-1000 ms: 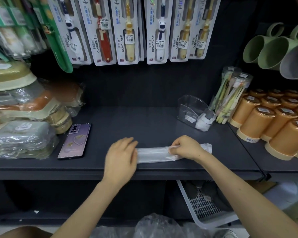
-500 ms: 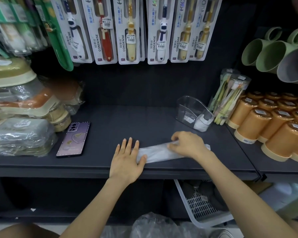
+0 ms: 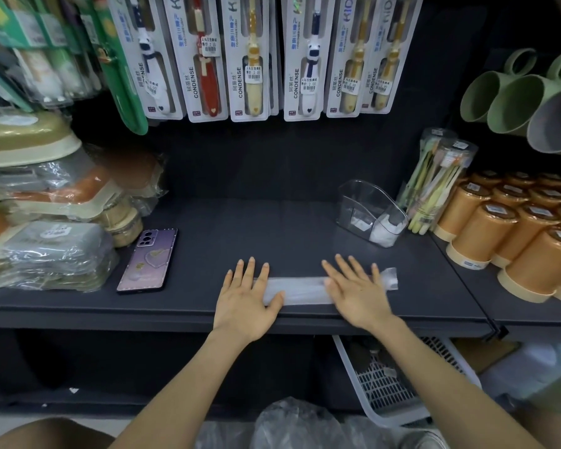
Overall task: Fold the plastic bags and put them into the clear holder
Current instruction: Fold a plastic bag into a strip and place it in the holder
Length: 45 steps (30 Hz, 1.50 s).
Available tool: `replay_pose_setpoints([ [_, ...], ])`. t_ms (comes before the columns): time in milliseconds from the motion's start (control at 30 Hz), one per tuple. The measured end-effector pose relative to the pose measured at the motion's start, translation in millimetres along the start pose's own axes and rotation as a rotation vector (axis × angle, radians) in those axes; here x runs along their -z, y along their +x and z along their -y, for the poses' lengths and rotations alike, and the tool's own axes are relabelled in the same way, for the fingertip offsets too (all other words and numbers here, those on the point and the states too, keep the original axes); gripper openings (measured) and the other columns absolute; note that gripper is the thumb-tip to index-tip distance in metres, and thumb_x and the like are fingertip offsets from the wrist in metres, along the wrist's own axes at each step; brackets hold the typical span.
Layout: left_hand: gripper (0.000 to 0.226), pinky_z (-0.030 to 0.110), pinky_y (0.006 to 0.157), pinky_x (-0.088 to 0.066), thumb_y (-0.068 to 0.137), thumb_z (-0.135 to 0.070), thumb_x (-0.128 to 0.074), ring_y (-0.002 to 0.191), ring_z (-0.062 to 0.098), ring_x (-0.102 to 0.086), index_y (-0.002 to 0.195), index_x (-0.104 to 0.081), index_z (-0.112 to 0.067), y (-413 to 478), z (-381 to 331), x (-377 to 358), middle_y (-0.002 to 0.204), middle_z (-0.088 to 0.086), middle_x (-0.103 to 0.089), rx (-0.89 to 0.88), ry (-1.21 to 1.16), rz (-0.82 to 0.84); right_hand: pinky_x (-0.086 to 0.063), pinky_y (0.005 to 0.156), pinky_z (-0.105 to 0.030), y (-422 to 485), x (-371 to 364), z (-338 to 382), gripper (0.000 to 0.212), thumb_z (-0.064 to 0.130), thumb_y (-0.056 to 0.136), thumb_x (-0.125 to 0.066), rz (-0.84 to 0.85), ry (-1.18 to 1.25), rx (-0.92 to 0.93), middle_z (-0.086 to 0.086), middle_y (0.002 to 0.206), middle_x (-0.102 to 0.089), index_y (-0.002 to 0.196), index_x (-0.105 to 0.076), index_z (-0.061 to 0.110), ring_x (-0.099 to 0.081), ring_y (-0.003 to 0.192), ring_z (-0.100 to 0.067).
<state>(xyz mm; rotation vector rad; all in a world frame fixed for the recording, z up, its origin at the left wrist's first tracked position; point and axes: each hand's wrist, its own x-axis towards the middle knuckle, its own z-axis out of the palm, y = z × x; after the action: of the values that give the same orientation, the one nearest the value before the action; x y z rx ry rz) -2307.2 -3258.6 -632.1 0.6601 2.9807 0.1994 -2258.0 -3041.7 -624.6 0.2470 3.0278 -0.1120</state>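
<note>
A translucent plastic bag point(image 3: 302, 290), folded into a long narrow strip, lies flat near the front edge of the dark shelf point(image 3: 240, 228). My left hand point(image 3: 247, 296) presses its left end with straight, spread fingers. Over the strip's right part lies my right hand point(image 3: 357, 290), also flat with straight fingers; the bag's right tip sticks out beyond it. The clear holder point(image 3: 370, 209) stands behind, to the right, with white folded bags in its front compartment.
A purple phone point(image 3: 148, 260) lies on the shelf to the left, beside wrapped boxes point(image 3: 46, 251). Orange cups point(image 3: 512, 231) and a toothbrush pack point(image 3: 434, 183) stand on the right. Carded toothbrushes point(image 3: 250, 56) hang above. A white basket point(image 3: 389, 384) and loose plastic bags point(image 3: 292, 426) sit below.
My right hand has gone from curled on the bag to flat with straight fingers. The strip now lies flatter and straighter. My left hand has stayed spread on the left end.
</note>
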Motion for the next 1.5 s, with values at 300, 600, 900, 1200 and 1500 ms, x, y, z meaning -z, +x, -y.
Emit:
replay_pose_setpoints([
  [300, 0.071, 0.039, 0.121, 0.008, 0.096, -0.062, -0.01, 0.148, 0.02, 0.015, 0.154, 0.002, -0.024, 1, 0, -2, 0.161, 0.005, 0.009, -0.002, 0.017, -0.01, 0.011, 0.115, -0.048, -5, 15, 16, 0.088, 0.059, 0.083, 0.019, -0.196, -0.043, 0.002, -0.007, 0.159, -0.021, 0.152, -0.023, 0.025, -0.013, 0.148, -0.027],
  [600, 0.071, 0.039, 0.12, 0.008, 0.096, -0.062, -0.01, 0.148, 0.021, 0.015, 0.154, 0.004, -0.024, 1, 0, -3, 0.161, 0.005, 0.01, -0.003, 0.011, -0.002, 0.008, 0.118, -0.048, 5, 0, 6, 0.052, 0.046, 0.103, -0.009, 0.002, 0.024, 0.037, 0.007, 0.162, 0.002, 0.153, -0.004, 0.034, 0.007, 0.148, -0.014],
  [900, 0.087, 0.038, 0.12, 0.01, 0.081, -0.071, 0.009, 0.148, 0.021, 0.014, 0.154, 0.005, -0.023, 2, 0, -1, 0.161, 0.005, 0.009, -0.01, 0.011, 0.001, -0.015, 0.115, -0.047, -2, 11, -21, 0.061, 0.047, 0.094, -0.025, -0.37, 0.166, -0.108, -0.01, 0.133, -0.058, 0.125, -0.062, 0.009, -0.052, 0.125, -0.029],
  [1200, 0.082, 0.035, 0.12, 0.008, 0.095, -0.059, -0.037, 0.148, 0.017, 0.011, 0.153, 0.008, -0.023, 18, 15, 13, 0.162, 0.002, 0.007, -0.104, -0.195, 0.094, -0.04, 0.075, -0.03, -33, 24, -31, 0.018, 0.038, 0.086, -0.063, -0.207, 0.263, -0.16, 0.003, 0.086, -0.063, 0.079, -0.057, 0.022, -0.062, 0.09, -0.022],
  [1500, 0.046, 0.025, 0.096, -0.043, 0.073, -0.048, -0.056, 0.106, 0.017, -0.06, 0.103, -0.074, -0.018, -19, -27, 11, 0.111, -0.004, -0.067, -0.384, -0.501, -0.36, -0.048, 0.063, -0.029, -53, 33, -9, 0.013, 0.021, 0.086, -0.058, -0.109, 0.452, -0.28, -0.004, 0.078, -0.068, 0.075, -0.057, 0.014, -0.064, 0.075, -0.023],
])
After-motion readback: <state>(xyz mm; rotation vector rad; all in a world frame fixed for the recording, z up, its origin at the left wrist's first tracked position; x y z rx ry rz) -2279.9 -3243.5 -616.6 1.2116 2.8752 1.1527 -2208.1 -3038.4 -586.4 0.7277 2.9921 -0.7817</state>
